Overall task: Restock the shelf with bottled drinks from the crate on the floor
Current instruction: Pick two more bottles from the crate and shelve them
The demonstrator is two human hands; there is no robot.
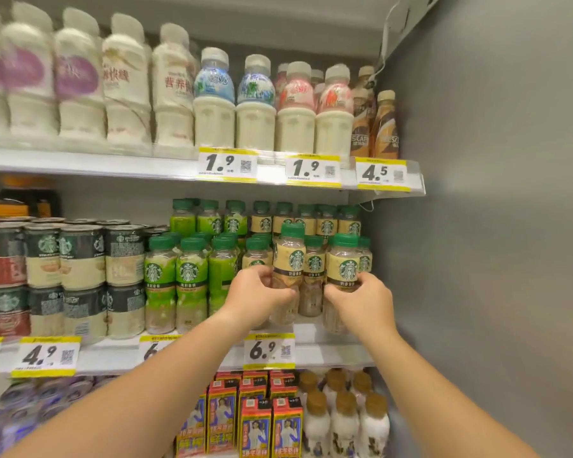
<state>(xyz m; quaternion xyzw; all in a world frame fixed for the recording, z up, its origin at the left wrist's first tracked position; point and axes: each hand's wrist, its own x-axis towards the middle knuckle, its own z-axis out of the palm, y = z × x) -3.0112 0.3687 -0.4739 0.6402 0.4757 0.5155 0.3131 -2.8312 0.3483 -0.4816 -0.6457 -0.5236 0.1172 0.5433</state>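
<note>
Two beige-labelled coffee bottles sit at the front right of the middle shelf (328, 353), one in each hand: left hand (258, 294) grasping the left bottle (288, 259), right hand (361, 300) grasping the right bottle (343, 264). Three green-labelled bottles (189, 276) front the neighbouring rows.

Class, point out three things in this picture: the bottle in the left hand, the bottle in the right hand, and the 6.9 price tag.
Left-hand bottle (288, 256): head view, on its cream label.
Right-hand bottle (343, 264): head view, on its cream label.
6.9 price tag (269, 351): head view, on the printed digits.
</note>
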